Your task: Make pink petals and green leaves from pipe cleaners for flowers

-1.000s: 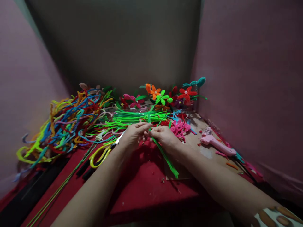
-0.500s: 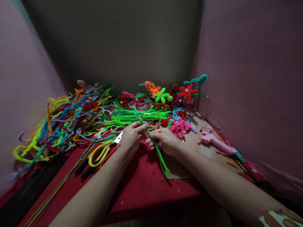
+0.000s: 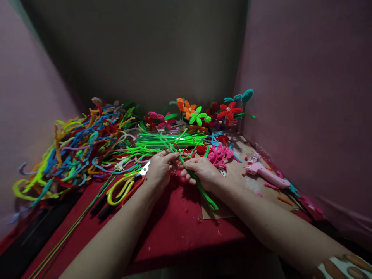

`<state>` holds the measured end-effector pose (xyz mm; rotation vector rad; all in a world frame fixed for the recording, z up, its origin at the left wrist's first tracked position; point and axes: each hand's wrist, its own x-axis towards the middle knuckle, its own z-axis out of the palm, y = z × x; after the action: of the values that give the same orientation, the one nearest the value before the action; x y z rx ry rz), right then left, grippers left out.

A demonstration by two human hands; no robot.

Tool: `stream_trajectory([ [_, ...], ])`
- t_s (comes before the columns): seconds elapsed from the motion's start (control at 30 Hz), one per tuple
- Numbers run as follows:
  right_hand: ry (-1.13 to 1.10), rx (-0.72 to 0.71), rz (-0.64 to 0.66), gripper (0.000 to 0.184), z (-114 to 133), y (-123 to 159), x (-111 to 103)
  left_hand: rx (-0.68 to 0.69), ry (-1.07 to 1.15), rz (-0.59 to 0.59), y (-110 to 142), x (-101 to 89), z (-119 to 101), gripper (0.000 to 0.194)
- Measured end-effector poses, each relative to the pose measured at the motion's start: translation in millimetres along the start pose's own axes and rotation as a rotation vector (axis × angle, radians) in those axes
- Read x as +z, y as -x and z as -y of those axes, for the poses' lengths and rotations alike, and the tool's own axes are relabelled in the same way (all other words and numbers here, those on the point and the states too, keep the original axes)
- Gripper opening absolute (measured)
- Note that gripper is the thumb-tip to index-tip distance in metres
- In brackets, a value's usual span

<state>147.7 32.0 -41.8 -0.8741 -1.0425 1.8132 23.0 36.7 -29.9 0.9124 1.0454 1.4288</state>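
Here we are above the red table (image 3: 174, 236), and both hands are closed on the work: the left hand (image 3: 159, 168) pinches the green strands (image 3: 207, 197) between thumb and fingers, while the right hand (image 3: 203, 172) grips them just beside it, slightly nearer the front edge, its lower fingers loosely curled. The line is what counts! The strands lie on a slant, one end pointing toward the back edge and leaning left, the other dropping past the right hand toward the front edge and leaning right. So the right hand is nearer that lower tail, the left nearer the upper end, which blurs into the green bundle (image 3: 145, 142) behind; where it stops, I cannot tell. Out left, the shears (image 3: 119, 192) rest beside the left wrist; toward the right edge, the glue gun (image 3: 267, 175) lies on the cardboard (image 3: 238, 176); along the back edge, flowers (image 3: 198, 116); and a tangled pile (image 3: 76, 149) crowds the back left corner.
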Motion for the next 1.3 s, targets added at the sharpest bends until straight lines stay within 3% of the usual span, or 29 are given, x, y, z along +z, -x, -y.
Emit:
stream_trajectory([
  [0.17, -0.007, 0.022, -0.083, 0.015, 3, 0, -1, 0.095, -0.072, -0.009, 4, 1.6, 0, 0.022],
  [0.3, -0.001, 0.025, -0.078, 0.016, 5, 1, -2, 0.176, -0.276, 0.170, 6, -1.8, -5, 0.018],
  [0.37, -0.004, 0.028, -0.068, 0.014, 5, 1, -4, 0.284, -0.493, 0.264, 5, -4.1, -8, 0.015],
  [0.5, -0.006, 0.012, -0.037, 0.013, 6, 1, -7, 0.626, -0.927, 0.349, 2, -7.5, -13, 0.008],
  [0.6, -0.010, -0.006, 0.016, 0.010, 7, 4, -8, 0.753, -1.094, 0.363, 1, -10.2, -16, 0.014],
  [0.77, -0.024, 0.022, 0.096, 0.005, 8, 5, -8, 0.810, -1.206, 0.300, 3, -15.1, -24, 0.015],
  [0.97, 0.014, 0.025, 0.080, 0.008, 6, 2, -10, 0.744, -1.140, 0.310, 5, -14.9, -29, 0.015],
  [1.3, 0.112, -0.029, 0.110, 0.006, 10, 8, -8, 0.193, -0.735, 0.384, 5, -15.1, -33, 0.015],
])
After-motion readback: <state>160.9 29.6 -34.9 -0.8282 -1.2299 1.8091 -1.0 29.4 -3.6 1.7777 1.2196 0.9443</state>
